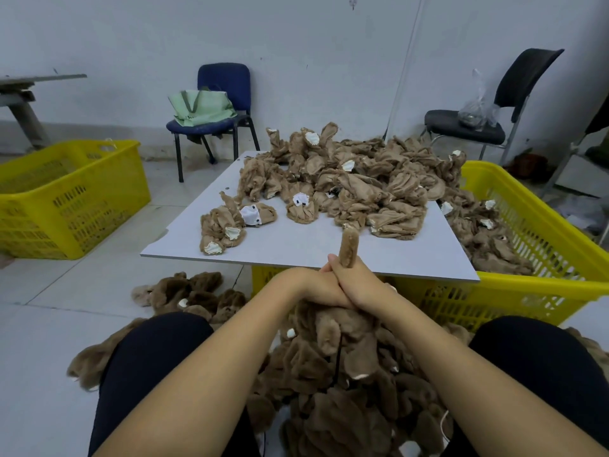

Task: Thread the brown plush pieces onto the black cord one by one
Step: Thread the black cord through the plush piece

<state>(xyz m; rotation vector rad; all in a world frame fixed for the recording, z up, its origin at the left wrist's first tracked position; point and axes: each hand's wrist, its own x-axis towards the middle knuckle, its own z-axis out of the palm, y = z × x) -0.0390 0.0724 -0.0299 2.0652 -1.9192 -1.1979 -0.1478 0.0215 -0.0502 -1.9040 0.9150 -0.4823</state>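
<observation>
A: Both hands are clasped together at lower centre; the right hand [357,285] grips a brown plush piece [349,247] standing upright, and the left hand [309,285] presses in against it.

B: The cord?

A: The black cord [338,361] hangs below, in the threaded bunch [346,374]. She seems mid-threading; next, slide this piece down and take another from the pile [356,179] on the surface [184,245].

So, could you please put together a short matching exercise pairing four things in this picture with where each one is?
Things:
1. green bag
2. clear plastic bag
3. plush pile
4. plush piece

Places:
A. on the grey board
B. on the blue chair
C. gripped upright in the right hand
D. on the black chair

Pairs: 1-B, 2-D, 3-A, 4-C
</observation>
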